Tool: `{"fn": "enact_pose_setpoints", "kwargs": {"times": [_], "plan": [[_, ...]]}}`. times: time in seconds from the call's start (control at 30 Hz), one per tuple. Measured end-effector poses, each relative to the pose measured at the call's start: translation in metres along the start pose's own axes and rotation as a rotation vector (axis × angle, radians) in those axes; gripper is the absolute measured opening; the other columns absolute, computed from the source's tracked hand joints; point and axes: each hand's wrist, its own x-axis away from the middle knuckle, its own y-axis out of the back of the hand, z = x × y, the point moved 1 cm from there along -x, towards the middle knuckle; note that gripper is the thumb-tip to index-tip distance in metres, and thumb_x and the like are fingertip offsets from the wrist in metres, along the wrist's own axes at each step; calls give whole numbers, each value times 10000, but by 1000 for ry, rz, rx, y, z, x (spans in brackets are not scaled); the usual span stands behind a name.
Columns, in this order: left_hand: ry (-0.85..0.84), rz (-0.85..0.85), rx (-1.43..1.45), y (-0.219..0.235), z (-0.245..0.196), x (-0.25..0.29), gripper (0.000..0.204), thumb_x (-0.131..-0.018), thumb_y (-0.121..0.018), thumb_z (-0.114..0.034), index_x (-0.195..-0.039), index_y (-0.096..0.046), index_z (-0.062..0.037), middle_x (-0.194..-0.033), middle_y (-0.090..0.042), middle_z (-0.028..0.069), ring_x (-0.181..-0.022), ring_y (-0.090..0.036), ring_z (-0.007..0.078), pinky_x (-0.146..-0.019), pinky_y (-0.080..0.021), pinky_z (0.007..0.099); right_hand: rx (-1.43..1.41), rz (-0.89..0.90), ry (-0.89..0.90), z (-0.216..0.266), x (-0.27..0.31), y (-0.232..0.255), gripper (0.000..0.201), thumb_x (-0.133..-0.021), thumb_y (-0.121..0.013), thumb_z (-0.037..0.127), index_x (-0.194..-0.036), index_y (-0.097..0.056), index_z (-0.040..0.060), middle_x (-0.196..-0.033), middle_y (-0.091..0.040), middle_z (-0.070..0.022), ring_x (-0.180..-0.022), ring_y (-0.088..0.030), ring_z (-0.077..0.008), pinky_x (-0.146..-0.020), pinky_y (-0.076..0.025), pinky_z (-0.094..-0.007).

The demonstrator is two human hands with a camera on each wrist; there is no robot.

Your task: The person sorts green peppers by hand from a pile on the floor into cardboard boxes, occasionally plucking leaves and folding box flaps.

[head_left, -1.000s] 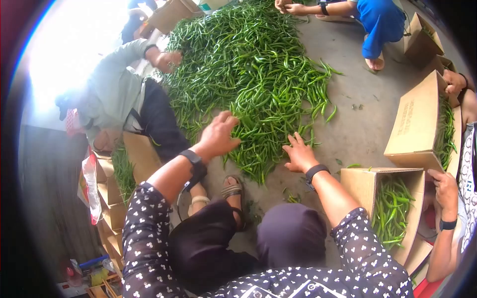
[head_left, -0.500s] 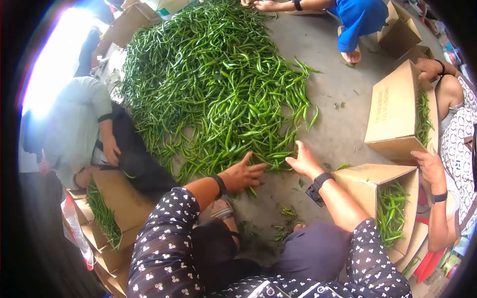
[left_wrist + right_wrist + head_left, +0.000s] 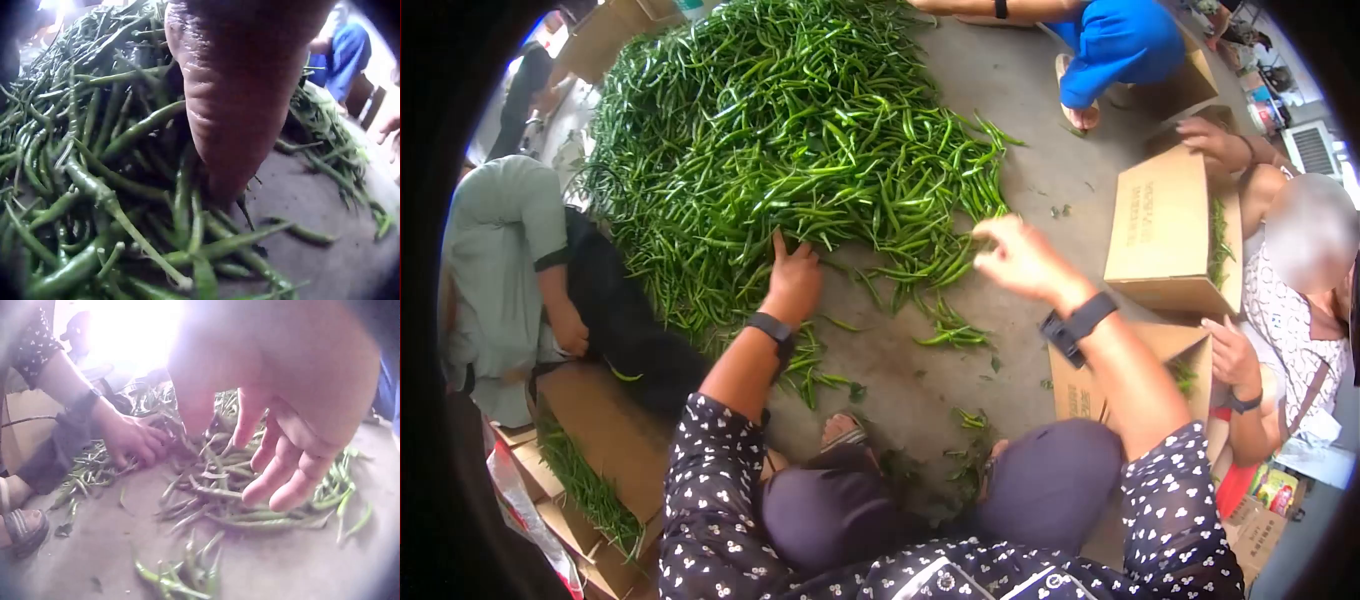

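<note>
A broad heap of green chili peppers (image 3: 800,150) covers the floor in front of me. My left hand (image 3: 793,283) is at its near edge, fingers extended against the peppers and pointing away from me. In the left wrist view, peppers (image 3: 81,206) crowd round that hand, and its fingertips are hidden. My right hand (image 3: 1025,262) hovers by the heap's right near edge. In the right wrist view its fingers (image 3: 284,469) are loosely bent, with nothing between them. A few stray peppers (image 3: 950,330) lie on the floor between the hands.
Cardboard boxes with peppers stand at the right, one box (image 3: 1170,230) behind another (image 3: 1085,380). At the left is a further pepper-filled box (image 3: 600,410), beside a person in a grey-green top (image 3: 500,250). Another person in blue trousers (image 3: 1125,50) squats beyond the heap.
Both hands came down to the heap's near edge, then moved apart, left hand leftward and right hand slightly up. Bare floor now shows between them. The person at left has drawn a hand back.
</note>
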Motion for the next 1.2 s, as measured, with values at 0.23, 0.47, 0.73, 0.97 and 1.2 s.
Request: {"fn": "enact_pose_setpoints", "kwargs": {"times": [0.23,0.47,0.73,0.97,1.2], "plan": [[-414,-517,197,85,-151,-29,242,-795,-575,-249,-1017,-650,-189,-1165,-531,55,-1178,-444,224,-956,-342,526,138,-201,22,91,34,142,342,-805,-633,168,-1113,-576,30,-1010,-620,-100,-818,-597,-145,-678,-492,-302],[-739,-621,354,6,-178,-46,338,-839,-515,-271,-1172,-576,-276,-1330,-463,1,-1259,-390,228,-1059,-262,509,-54,15,-86,223,59,130,396,-802,-547,44,-1195,-528,3,-980,-551,-50,-873,-542,-89,-779,-441,-225],[-475,-361,327,67,-93,-48,213,-744,-580,-163,-941,-661,-168,-1065,-572,39,-1088,-513,216,-1051,-297,436,-807,-328,-220,120,59,89,220,-863,-596,114,-1058,-597,10,-906,-620,-29,-751,-578,-91,-691,-469,-227],[-932,-116,1325,117,-162,-112,317,-786,-552,-126,-1095,-593,-184,-1153,-543,58,-1074,-536,236,-905,-425,418,134,-327,223,96,39,47,189,-748,-607,209,-843,-566,51,-792,-563,-109,-666,-603,-275,-610,-502,-384],[-1070,-316,443,157,-317,-154,296,-809,-540,-138,-1091,-602,-201,-1052,-558,45,-930,-595,254,-762,-499,391,31,-558,132,86,68,82,142,-762,-598,140,-854,-558,40,-781,-557,-75,-693,-601,-205,-620,-483,-348]]}}
